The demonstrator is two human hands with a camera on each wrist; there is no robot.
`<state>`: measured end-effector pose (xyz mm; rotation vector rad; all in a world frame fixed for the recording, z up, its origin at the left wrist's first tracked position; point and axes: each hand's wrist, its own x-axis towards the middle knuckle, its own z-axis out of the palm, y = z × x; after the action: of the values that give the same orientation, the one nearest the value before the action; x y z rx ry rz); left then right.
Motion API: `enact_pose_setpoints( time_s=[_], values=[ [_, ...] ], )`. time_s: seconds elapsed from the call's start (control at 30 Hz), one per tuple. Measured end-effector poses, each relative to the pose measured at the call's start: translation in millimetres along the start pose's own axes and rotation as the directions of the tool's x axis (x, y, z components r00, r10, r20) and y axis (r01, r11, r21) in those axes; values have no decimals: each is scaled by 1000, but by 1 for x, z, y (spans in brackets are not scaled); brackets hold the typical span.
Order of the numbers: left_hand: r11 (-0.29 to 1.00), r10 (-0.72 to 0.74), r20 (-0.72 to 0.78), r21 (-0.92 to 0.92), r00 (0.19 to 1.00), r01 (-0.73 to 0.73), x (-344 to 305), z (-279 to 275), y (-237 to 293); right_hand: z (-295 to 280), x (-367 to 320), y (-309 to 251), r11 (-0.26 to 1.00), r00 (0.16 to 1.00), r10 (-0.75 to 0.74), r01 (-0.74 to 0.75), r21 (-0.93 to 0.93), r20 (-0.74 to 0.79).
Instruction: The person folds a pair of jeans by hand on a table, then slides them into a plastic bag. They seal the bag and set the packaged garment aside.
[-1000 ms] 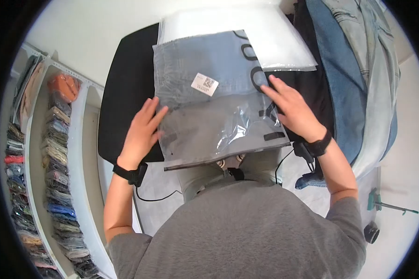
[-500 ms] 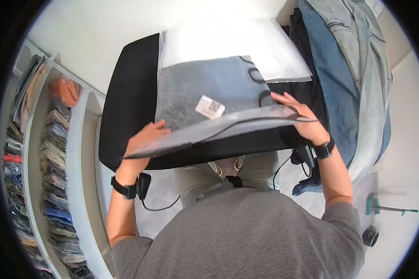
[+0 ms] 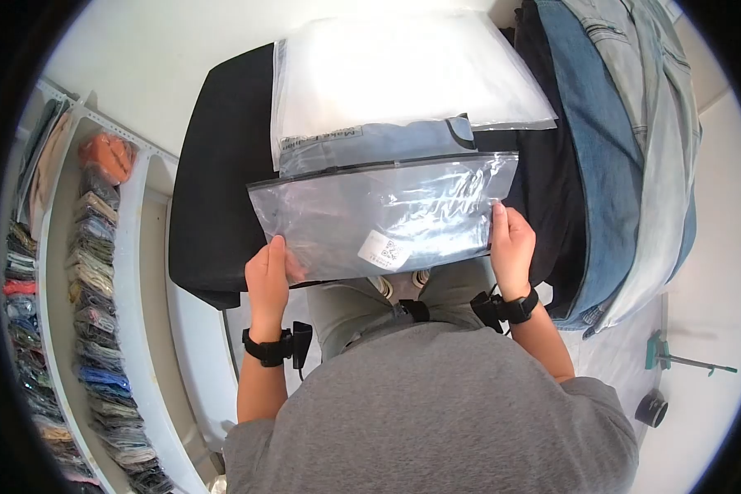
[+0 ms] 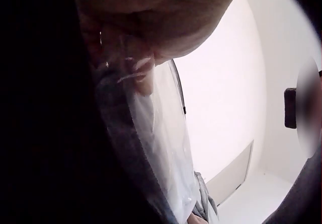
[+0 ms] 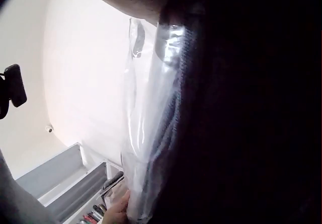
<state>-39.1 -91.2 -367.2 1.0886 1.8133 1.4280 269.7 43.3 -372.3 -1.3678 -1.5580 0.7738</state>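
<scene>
A clear plastic bag (image 3: 436, 206) with a folded blue garment (image 3: 379, 140) inside spans the space between both hands at the table's near side. Its flap, edged by a dark strip (image 3: 337, 170), lies folded toward the far side. A white label (image 3: 384, 249) shows through the plastic near the front fold. My left hand (image 3: 266, 276) grips the bag's left side, thumb on top, with fingers visible through the plastic underneath. On the right side, my right hand (image 3: 512, 251) pinches the edge, thumb uppermost. In the left wrist view, the plastic (image 4: 163, 128) hangs from the left fingers.
A stack of clear bags (image 3: 403, 74) lies at the back of the black-covered table (image 3: 214, 165). Jeans (image 3: 584, 156) drape over the right side. Shelves at left hold several packed garments (image 3: 99, 288). A green-headed tool (image 3: 659, 352) stands by the right wall.
The bag's near flap has been lifted and folded over toward the far side. The bag and label have come closer to the body, and both hands now grip its sides.
</scene>
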Motion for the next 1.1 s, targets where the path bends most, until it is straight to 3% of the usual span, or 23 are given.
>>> enact_pose_setpoints(
  time_s=[0.13, 0.17, 0.2, 0.23, 0.27, 0.3, 0.33, 0.37, 0.4, 0.43, 0.6, 0.67, 0.7, 0.73, 0.77, 0.83, 0.87, 0.93, 1.1],
  values=[
    [996, -82, -38, -31, 996, 81, 7, 0, -3, -4, 4, -2, 994, 996, 85, -87, 67, 24],
    [995, -96, -37, -28, 995, 95, 7, 0, -4, -4, 5, -3, 965, 989, 146, -141, 221, -8],
    [995, -97, -39, -27, 994, 96, 8, 0, -4, -10, 3, -5, 969, 990, 68, -36, 246, -124],
    [994, -106, -44, -32, 993, 104, 9, 0, -3, -12, 4, -15, 973, 942, -213, 230, 36, -260],
    [993, -114, -47, -38, 992, 112, 9, 0, -2, -14, 2, -29, 871, 808, -491, 448, -202, -327],
    [993, -115, -45, -36, 992, 113, 9, 0, 1, -16, -6, -42, 828, 812, -560, 553, -91, -167],
    [992, -125, -52, -28, 991, 123, 9, 0, 4, -22, -5, -64, 708, 726, -664, 688, -163, 178],
    [991, -132, -55, -21, 990, 131, 9, 2, 6, -14, -6, -76, 641, 661, -648, 742, -198, 379],
    [992, -128, -43, -18, 991, 127, 9, 2, 5, -3, -8, -80, 577, 648, -584, 755, -311, 489],
    [990, -141, -45, -25, 989, 140, 10, 2, 4, 9, -8, -75, 512, 660, -545, 751, -418, 518],
    [984, -177, -26, -2, 984, 177, 12, 0, 6, 29, 19, -51, 475, 697, -513, 717, -511, 501],
    [896, -46, -200, 426, 979, 129, 6, 2, 26, 31, 23, -48, 491, 703, -487, 711, -504, 518],
    [895, -47, -208, 425, 977, 133, 4, 5, 38, 32, 23, -47, 482, 703, -477, 712, -511, 528],
    [765, 306, -152, 626, 940, -148, 2, 12, 52, 32, 24, -47, 480, 696, -482, 718, -504, 533],
    [511, 603, -17, 776, 798, -370, 1, 17, 64, 32, 23, -48, 482, 697, -490, 717, -504, 523],
    [436, 470, 378, 686, 798, -582, 9, 26, 82, 32, 25, -48, 470, 684, -494, 730, -496, 537],
    [443, 464, 363, 694, 808, -567, 20, 28, 77, 29, 30, -49, 465, 671, -498, 741, -484, 549],
    [257, 339, 544, 731, 767, -632, 36, 28, 60, 23, 38, -50, 400, 601, -485, 799, -449, 635],
    [234, 250, 588, 735, 770, -637, 51, 28, 41, 18, 55, -44, 393, 543, -446, 833, -389, 711]
  ],
)
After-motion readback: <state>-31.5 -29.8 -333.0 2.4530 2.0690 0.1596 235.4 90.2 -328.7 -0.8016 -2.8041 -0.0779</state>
